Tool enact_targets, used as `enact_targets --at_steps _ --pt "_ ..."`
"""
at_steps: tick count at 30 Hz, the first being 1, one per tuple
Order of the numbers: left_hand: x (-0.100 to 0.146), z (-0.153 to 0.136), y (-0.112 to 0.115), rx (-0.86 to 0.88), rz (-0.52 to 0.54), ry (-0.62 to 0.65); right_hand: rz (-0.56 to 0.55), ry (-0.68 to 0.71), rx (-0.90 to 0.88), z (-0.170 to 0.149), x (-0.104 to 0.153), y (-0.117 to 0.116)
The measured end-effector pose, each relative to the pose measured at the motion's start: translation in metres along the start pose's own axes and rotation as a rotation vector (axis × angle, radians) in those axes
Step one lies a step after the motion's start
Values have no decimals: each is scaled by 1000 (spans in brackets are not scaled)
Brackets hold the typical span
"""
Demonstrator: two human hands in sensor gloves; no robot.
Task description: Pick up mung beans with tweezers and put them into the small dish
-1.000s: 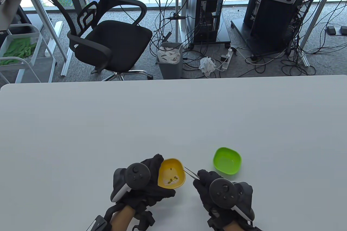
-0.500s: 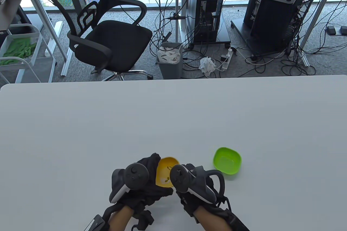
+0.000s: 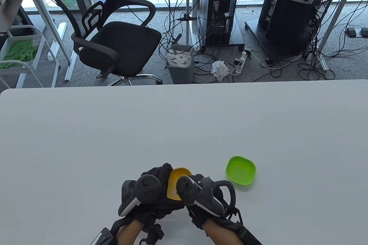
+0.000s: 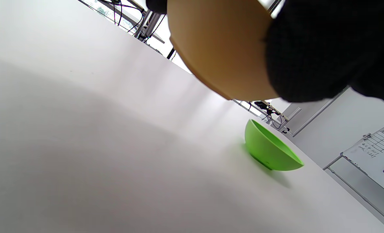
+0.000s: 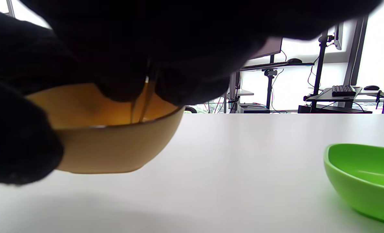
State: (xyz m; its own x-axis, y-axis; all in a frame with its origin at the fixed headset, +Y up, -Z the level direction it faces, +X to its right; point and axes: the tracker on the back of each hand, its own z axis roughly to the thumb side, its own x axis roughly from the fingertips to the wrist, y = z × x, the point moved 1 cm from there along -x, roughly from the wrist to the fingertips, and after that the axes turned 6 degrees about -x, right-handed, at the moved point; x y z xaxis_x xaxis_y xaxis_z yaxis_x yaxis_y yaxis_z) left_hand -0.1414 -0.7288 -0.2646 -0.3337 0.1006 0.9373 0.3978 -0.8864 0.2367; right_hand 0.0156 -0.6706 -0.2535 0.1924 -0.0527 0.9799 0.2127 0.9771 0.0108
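Observation:
My left hand (image 3: 161,176) holds a yellow bowl (image 3: 176,180) by its left rim, lifted and tilted above the table; its underside fills the top of the left wrist view (image 4: 218,48). My right hand (image 3: 198,183) is over the bowl's right side and pinches metal tweezers (image 5: 140,100), whose tips dip down inside the yellow bowl (image 5: 114,152). The mung beans are hidden by my right hand. A small green dish (image 3: 241,170) sits on the table to the right, and no beans show in it; it also shows in both wrist views (image 4: 269,150) (image 5: 363,178).
The white table (image 3: 184,124) stretches far ahead and to both sides of my hands. Beyond its far edge stand an office chair (image 3: 112,35), a bin (image 3: 180,62) and computer towers on the floor.
My right hand moved left from beside the yellow bowl to over it and turned the tweezers down into it. My left hand keeps holding the bowl. The green dish has not moved.

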Motion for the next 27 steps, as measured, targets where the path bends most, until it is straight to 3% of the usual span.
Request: enact_targets --at_steps 4,8,12,15,18,27 --pt "0 0 0 3 1 -1 -33 15 -19 -2 2 4" --pt "0 -3 -2 10 2 -7 -111 -5 -116 -19 9 26" --pt "0 -7 -6 29 13 -15 -213 -141 -198 -75 22 58" --pt "0 -7 -8 33 17 -12 -254 -264 -210 -122 28 67" --pt "0 -5 -8 18 21 3 -255 -342 -233 -152 32 61" --pt "8 0 -8 6 50 39 -179 -453 -264 -183 30 37"
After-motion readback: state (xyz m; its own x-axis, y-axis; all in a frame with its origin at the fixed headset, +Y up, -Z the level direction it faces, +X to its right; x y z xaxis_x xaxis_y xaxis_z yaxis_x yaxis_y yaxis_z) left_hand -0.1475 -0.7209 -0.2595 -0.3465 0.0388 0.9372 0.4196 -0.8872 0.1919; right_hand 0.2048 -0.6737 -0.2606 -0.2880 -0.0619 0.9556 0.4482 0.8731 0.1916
